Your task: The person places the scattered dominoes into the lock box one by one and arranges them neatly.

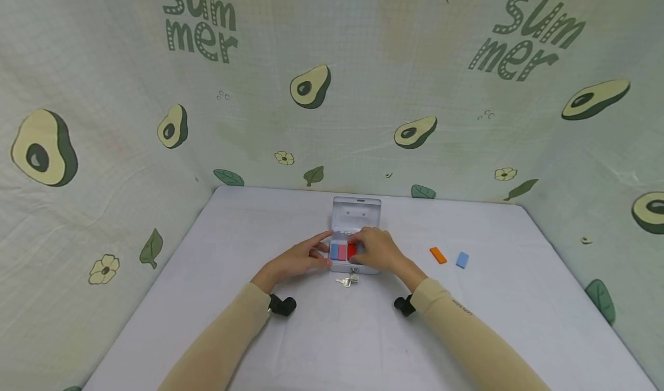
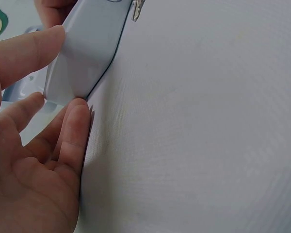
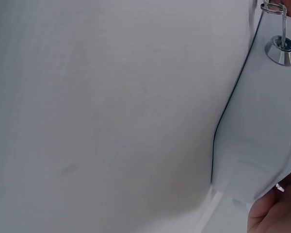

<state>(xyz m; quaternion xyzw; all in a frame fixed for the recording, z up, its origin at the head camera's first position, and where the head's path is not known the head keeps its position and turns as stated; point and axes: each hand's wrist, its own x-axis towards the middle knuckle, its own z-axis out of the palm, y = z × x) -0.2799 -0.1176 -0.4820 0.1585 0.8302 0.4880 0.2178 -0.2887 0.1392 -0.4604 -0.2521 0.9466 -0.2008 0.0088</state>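
Observation:
A small pale metal cash box (image 1: pixel 339 268) stands on the table with its lid (image 1: pixel 355 215) raised. Inside, a blue block (image 1: pixel 334 251), a pink block (image 1: pixel 342 252) and a red block (image 1: pixel 351 251) lie side by side. My right hand (image 1: pixel 377 248) reaches into the box and pinches the red block between thumb and fingers. Against the box's left side rests my left hand (image 1: pixel 298 258); the left wrist view shows its thumb and fingertips touching the box wall (image 2: pixel 87 48). A key sits in the front lock (image 3: pixel 281 51), with keys (image 1: pixel 344 282) on its ring.
To the right on the white table (image 1: pixel 290 345) lie an orange block (image 1: pixel 438 255) and another blue block (image 1: pixel 463 260). A patterned cloth (image 1: pixel 358 45) hangs behind the table and along both sides.

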